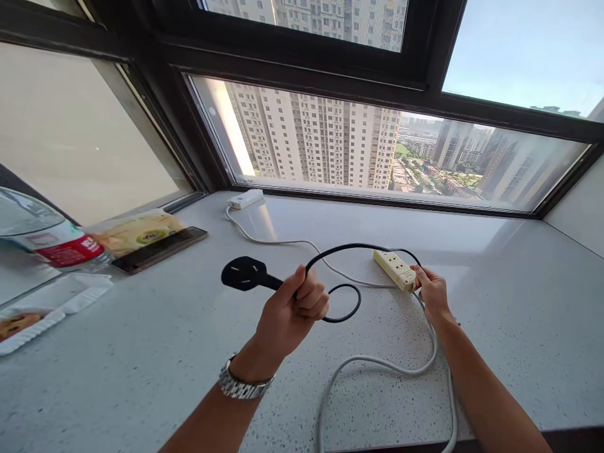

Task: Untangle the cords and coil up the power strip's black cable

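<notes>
My left hand (pixel 299 302) is closed around a black power cord, just behind its flat black three-pin plug (pixel 244 274), which points left above the sill. From this fist the black cord (pixel 352 246) arches right to my right hand (pixel 430 289), and a loop of it hangs beside the left fist. The fingers of my right hand are pinched on the cord at the near end of a cream power strip (pixel 394 267). They touch or nearly touch the strip; the fingertips are partly hidden. A white cable (pixel 377 360) curls over the sill below the strip.
A white adapter-like box (pixel 245 199) sits by the window with a thin white cable (pixel 287 241). At left are a phone (pixel 160 250), a yellow packet (pixel 141 229), a plastic bottle (pixel 61 242) and a white tray (pixel 70 302). Window frames border the speckled sill (pixel 189 352).
</notes>
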